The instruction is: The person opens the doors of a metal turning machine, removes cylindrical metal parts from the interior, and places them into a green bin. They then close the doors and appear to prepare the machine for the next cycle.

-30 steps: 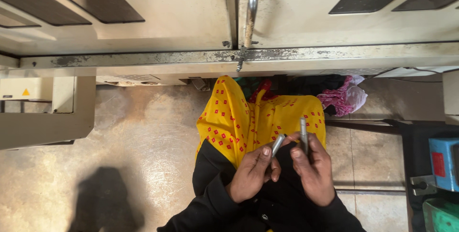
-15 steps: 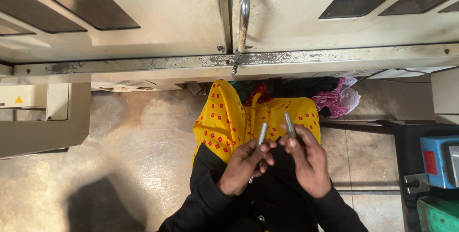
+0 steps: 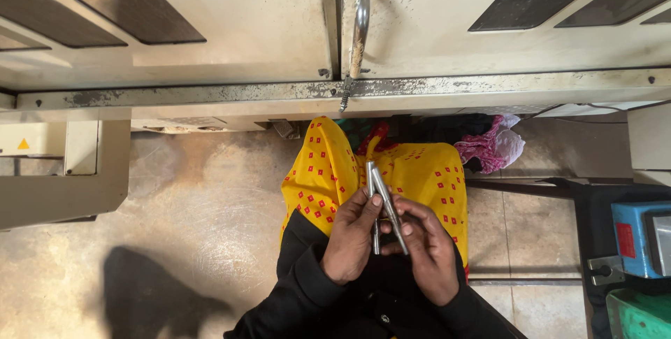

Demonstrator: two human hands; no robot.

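Head view. Two slim grey metal rods (image 3: 381, 203) are held upright and close together in front of the body, their upper ends touching or nearly so, above a yellow garment with red dots (image 3: 426, 175). The left hand (image 3: 353, 237) is closed about the lower part of the rods, thumb pressed against the nearer one. The right hand (image 3: 430, 251) is curled in from the other side, fingertips laid on the rods near their lower ends; its grasp is partly closed, and which rod is borne by which hand cannot be told. Both wrists are covered by black sleeves (image 3: 300, 290).

A cream metal cabinet (image 3: 210, 52) with dark recessed panels is seen ahead, fitted with a worn vertical door handle (image 3: 360, 21). A stained stone floor (image 3: 189, 206) lies below it, with a dark shadow cast to the left. A bundle of pink cloth (image 3: 493, 147) rests near the cabinet base. A blue box-like device (image 3: 639, 237) is noted at the right edge, with a green container (image 3: 639, 314) just below it.
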